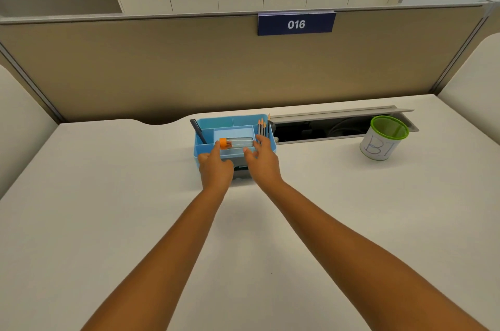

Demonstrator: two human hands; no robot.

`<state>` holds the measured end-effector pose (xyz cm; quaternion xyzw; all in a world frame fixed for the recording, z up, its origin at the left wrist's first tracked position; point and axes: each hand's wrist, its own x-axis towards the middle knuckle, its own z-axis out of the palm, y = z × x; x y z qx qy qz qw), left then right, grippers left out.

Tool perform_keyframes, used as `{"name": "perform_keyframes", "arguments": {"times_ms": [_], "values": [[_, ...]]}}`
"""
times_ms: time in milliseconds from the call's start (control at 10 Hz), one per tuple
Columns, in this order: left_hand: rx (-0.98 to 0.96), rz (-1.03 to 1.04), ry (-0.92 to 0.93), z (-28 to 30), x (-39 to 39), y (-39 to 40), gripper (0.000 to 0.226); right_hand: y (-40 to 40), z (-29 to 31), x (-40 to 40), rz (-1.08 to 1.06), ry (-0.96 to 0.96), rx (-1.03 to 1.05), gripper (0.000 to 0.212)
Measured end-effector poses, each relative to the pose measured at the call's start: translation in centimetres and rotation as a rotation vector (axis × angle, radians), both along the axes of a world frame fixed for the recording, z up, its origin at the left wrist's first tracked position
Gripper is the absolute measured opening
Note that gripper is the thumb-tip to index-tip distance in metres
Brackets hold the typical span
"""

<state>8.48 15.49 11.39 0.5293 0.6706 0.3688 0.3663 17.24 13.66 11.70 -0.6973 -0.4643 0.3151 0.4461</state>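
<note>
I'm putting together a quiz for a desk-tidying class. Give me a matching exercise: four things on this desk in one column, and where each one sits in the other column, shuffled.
Things
1. black pen
2. pencils
3. orange-capped tube
4. green-rimmed cup

Places
A. standing on the table, right of the blue organizer
B. leaning in the organizer's left compartment
C. upright in its right compartment
D. lying sideways at its middle tray

Pairs: 1-B, 2-C, 3-D, 4-A
</note>
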Motion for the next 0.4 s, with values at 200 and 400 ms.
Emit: {"name": "perform_keyframes", "arguments": {"times_ms": [200, 400], "values": [[-0.058, -0.053, 0.153, -1.1, 0.0, 0.9, 0.054, 1.7, -0.9, 0.5, -0.028, -0.148, -0.104, 0.046], [0.066, 0.020, 0.128, -1.7, -1.0, -1.3, 0.052, -0.4, 0.1, 1.4, 0.002, -0.167, -0.018, 0.044]]}}
